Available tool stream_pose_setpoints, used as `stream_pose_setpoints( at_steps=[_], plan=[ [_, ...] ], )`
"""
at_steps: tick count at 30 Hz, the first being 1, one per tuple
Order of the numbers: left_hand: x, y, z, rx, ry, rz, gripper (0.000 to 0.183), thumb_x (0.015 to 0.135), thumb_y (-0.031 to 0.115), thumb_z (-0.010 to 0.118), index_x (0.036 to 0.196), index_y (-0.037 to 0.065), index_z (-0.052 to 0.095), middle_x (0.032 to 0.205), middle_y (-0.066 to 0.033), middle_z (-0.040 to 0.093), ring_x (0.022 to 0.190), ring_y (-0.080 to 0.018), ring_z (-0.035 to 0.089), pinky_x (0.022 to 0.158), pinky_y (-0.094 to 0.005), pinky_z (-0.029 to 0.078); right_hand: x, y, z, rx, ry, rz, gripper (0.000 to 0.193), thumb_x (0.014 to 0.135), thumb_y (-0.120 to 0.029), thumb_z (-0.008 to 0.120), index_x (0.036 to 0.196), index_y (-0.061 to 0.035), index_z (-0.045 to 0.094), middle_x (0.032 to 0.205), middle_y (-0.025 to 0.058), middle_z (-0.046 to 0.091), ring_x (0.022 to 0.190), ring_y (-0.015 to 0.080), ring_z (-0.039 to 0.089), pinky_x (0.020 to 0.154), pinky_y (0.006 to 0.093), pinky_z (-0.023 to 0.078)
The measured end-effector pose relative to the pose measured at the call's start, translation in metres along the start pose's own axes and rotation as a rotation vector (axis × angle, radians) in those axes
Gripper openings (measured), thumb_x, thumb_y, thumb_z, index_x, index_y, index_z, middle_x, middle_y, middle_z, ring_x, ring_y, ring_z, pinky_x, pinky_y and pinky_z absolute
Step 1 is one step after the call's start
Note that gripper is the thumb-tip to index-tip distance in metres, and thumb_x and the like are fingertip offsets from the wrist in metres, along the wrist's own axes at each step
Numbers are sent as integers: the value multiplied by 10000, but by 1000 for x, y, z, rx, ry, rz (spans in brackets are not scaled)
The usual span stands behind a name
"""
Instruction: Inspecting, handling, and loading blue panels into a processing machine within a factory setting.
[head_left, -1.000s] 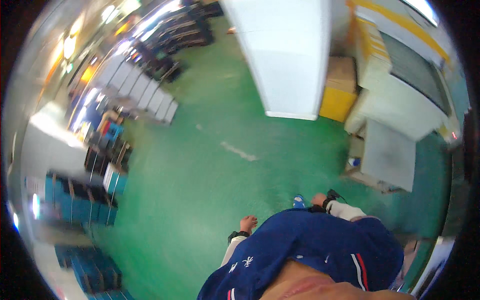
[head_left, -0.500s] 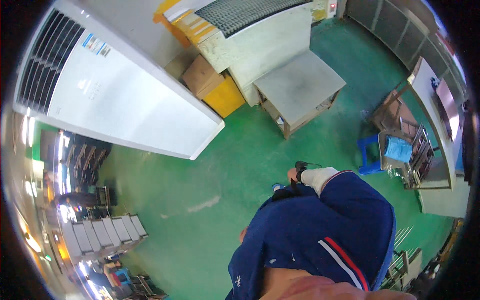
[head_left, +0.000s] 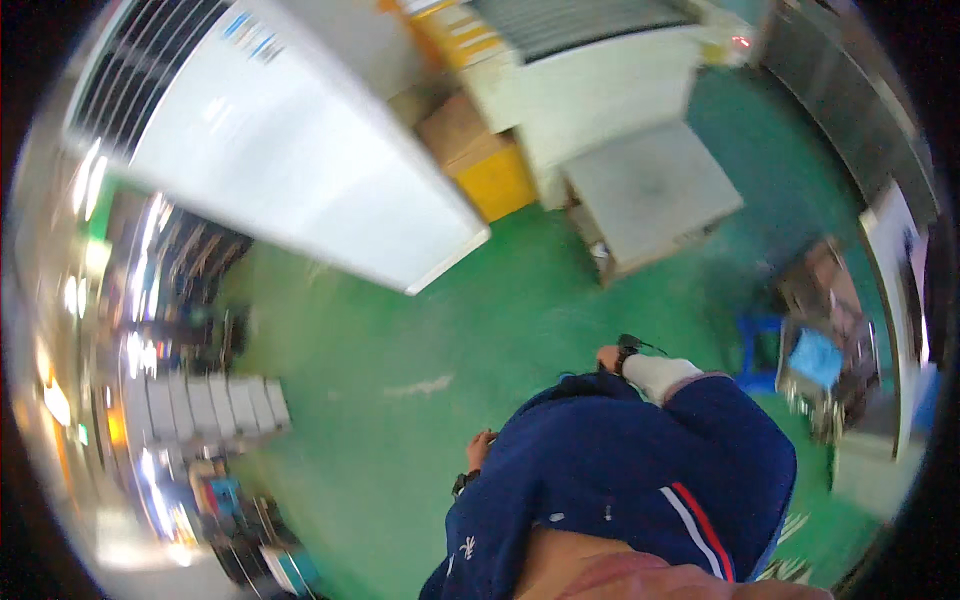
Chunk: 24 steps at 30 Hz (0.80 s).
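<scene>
My left hand shows beside the left edge of my dark blue jacket, with a dark band on its wrist. It is small and smeared, and its fingers cannot be made out. Past the front of the jacket is my right hand, partly hidden by the cloth. A black band with a thin dark strand circles that wrist, below a white sleeve. Whether either hand holds anything cannot be seen. Both are over the green floor, apart from the furniture.
Ahead to the left stands a tall white air conditioner. A low grey table abuts a pale machine, near a yellow box. To the right are a blue stool and a light blue cloth. Grey panels line the left.
The view has swung, so the furniture ahead sits further right, and the picture is more blurred. My left hand has come out further from beside the jacket.
</scene>
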<state>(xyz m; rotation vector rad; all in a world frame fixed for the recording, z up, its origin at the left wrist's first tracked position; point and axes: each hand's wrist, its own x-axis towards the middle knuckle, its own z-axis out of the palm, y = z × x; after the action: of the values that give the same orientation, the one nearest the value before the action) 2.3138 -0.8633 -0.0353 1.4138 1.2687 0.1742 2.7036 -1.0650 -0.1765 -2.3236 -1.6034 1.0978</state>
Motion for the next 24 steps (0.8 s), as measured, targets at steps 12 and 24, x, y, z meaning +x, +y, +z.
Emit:
stream_pose_setpoints(
  at_steps=[12,24],
  plan=[
    [-46,-58,-1,-251,442,-408,273,729,272,619,877,52,685,743,-44,662,672,-130,597,647,-284,474,85,-47,-34,90,-276,-393,346,699,-365,622,823,-51,693,833,176,652,779,328,629,698,384,485],
    [-55,-152,-64,-372,530,-468,236,737,256,617,835,56,693,758,-38,667,666,-141,611,638,-280,482,134,-221,-7,7,-591,-420,397,709,-426,620,892,-81,691,871,136,665,809,288,637,728,375,491]
  ],
)
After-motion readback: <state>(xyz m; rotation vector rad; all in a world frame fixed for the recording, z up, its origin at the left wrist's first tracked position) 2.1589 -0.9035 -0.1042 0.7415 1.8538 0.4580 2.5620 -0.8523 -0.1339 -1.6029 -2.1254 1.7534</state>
